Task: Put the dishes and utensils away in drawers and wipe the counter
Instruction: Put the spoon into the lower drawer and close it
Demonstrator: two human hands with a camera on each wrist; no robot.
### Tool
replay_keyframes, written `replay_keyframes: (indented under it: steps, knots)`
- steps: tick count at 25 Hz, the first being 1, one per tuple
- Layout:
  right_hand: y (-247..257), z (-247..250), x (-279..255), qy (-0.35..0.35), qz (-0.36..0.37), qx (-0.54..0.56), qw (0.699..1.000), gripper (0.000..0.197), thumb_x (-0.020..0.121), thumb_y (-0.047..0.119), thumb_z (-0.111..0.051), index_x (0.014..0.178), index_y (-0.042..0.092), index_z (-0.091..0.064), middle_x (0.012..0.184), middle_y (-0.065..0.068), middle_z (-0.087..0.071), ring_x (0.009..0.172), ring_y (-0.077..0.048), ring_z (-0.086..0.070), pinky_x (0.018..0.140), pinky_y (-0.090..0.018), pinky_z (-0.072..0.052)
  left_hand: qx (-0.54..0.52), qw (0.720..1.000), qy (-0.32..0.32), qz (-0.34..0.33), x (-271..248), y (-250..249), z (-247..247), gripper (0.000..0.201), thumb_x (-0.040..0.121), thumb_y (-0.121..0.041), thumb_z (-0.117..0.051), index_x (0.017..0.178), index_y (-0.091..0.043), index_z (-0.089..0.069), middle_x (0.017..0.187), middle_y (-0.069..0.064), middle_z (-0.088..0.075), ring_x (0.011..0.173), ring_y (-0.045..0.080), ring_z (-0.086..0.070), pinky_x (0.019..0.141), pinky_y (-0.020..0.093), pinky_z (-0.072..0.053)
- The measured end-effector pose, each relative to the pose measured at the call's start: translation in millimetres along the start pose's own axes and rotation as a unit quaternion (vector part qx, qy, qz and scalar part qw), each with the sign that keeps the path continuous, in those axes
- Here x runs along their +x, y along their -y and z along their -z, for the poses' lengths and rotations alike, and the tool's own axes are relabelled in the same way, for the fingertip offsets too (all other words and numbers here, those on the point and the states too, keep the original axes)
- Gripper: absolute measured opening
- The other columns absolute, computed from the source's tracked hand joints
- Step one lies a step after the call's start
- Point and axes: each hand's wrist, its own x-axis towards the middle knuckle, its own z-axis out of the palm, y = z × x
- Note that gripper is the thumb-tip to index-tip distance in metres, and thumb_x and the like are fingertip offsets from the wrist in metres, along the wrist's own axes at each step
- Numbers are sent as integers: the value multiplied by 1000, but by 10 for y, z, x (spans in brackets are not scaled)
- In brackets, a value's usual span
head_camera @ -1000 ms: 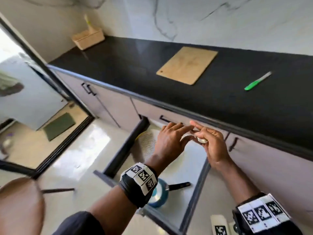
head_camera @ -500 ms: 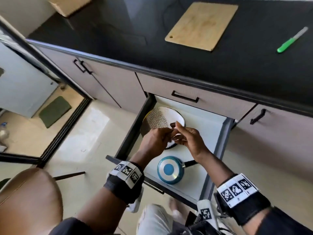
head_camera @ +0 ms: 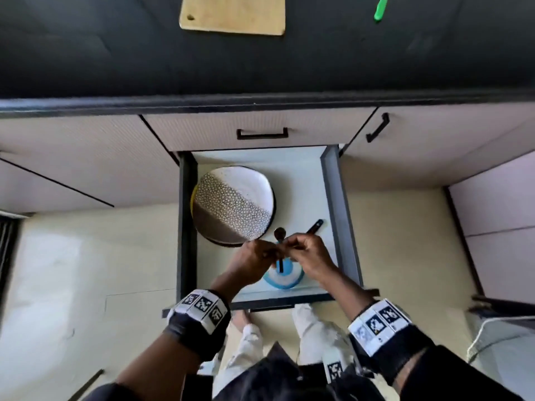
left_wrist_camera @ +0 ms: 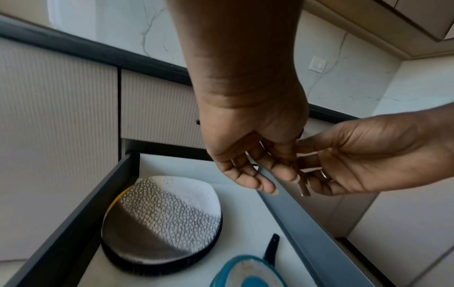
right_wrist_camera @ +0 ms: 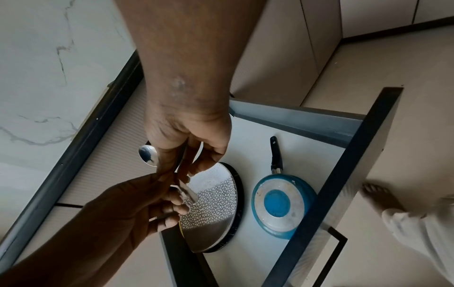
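Since half a second ago our head has tipped down over the open drawer [head_camera: 330,180], so the counter [head_camera: 115,53] now fills only the top of the head view, and both our hands have come lower, over the blue pan [head_camera: 285,277].

At the left of the drawer the patterned plate [head_camera: 234,204] lies flat on another dish with a yellow rim. Just right of the plate, our left hand [head_camera: 249,263] has its fingers loosely curled, their tips meeting the spoon [right_wrist_camera: 148,155] at its handle; we cannot tell how firmly they grip. The spoon is held above the drawer, its bowl pointing toward the cabinet front. Our right hand [head_camera: 308,256] pinches the spoon's handle between thumb and fingers, the other fingers curled. Below the hands the blue pan lies upside down near the drawer's front, its black handle pointing toward the right wall.

Up on the counter lie a wooden board [head_camera: 233,14] and, well to its right, a green-handled knife [head_camera: 380,10].
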Motion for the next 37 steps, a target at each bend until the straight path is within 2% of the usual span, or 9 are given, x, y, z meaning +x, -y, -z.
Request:
replay_keyframes:
  steps: [4, 7, 11, 17, 19, 22, 25, 28, 37]
  knots:
    - [-62, -48, 94, -52, -17, 11, 998, 8, 87, 4, -70, 81, 7, -67, 67, -2, -62, 52, 1, -55, 53, -13, -46, 72, 996, 46, 25, -14, 328, 51, 16, 91, -35, -66, 97, -24, -75, 94, -3, -73, 81, 14, -64, 73, 25, -48]
    - [-249, 55, 358, -93, -67, 22, 993, 17, 86, -1, -69, 74, 10, -64, 65, -8, -61, 42, -1, -51, 44, -15, -43, 156, 981, 76, 90, -101, 866, 135, 31, 92, -46, -59, 117, -28, -65, 118, 2, -64, 108, 22, -60, 93, 36, -49]
    - [-549, 169, 957, -93, -140, -48, 985, 13, 84, 1, -72, 77, 10, -65, 65, -5, -62, 42, -4, -51, 43, -18, -43, 212, 957, 87, 177, -257, 1378, 247, 49, 91, -54, -55, 136, -32, -52, 140, 4, -48, 128, 29, -46, 102, 46, -43]
    - [-1119, 212, 2050, -102, -191, -118, 969, 24, 85, 9, -74, 68, 22, -62, 79, -7, -68, 59, -11, -58, 58, -24, -51, 191, 947, 84, 243, 70, 1512, 170, 65, 92, -57, -51, 149, -33, -33, 155, 5, -28, 139, 30, -30, 110, 49, -33]
    - [-1211, 255, 2334, -115, -192, -125, 967, 16, 83, 14, -76, 71, 19, -67, 78, -5, -68, 65, -15, -59, 70, -34, -52, 190, 942, 88, 263, 145, 1576, 179, 68, 91, -59, -50, 150, -33, -30, 158, 6, -24, 142, 32, -25, 112, 51, -31]
    - [-1295, 349, 2755, -122, -180, -121, 968, 6, 82, 19, -77, 81, 14, -73, 69, -1, -65, 61, -13, -58, 70, -36, -50, 227, 931, 93, 272, 251, 1675, 275, 69, 91, -56, -53, 151, -30, -30, 158, 8, -24, 142, 33, -24, 112, 54, -31]
    - [-1283, 441, 3078, -154, -174, -117, 966, 9, 81, 23, -76, 73, 20, -72, 66, 2, -65, 63, -14, -59, 73, -40, -54, 245, 936, 55, 245, 510, 1622, 371, 69, 91, -50, -57, 150, -26, -31, 157, 8, -28, 141, 32, -26, 109, 54, -32]
    - [-1287, 484, 3233, -181, -177, -123, 960, 13, 81, 23, -76, 85, 11, -77, 72, -1, -67, 69, -17, -62, 79, -45, -58, 257, 945, 21, 201, 863, 1474, 428, 69, 89, -45, -63, 148, -21, -36, 153, 10, -33, 139, 34, -29, 109, 52, -31]
    - [-1234, 483, 3246, -178, -150, -167, 958, 15, 79, 20, -78, 87, 7, -78, 88, -10, -76, 82, -18, -70, 79, -24, -53, 198, 964, -15, 178, 1523, 1324, 450, 59, 84, -36, -72, 137, -19, -52, 149, 14, -37, 137, 34, -33, 116, 44, -25]
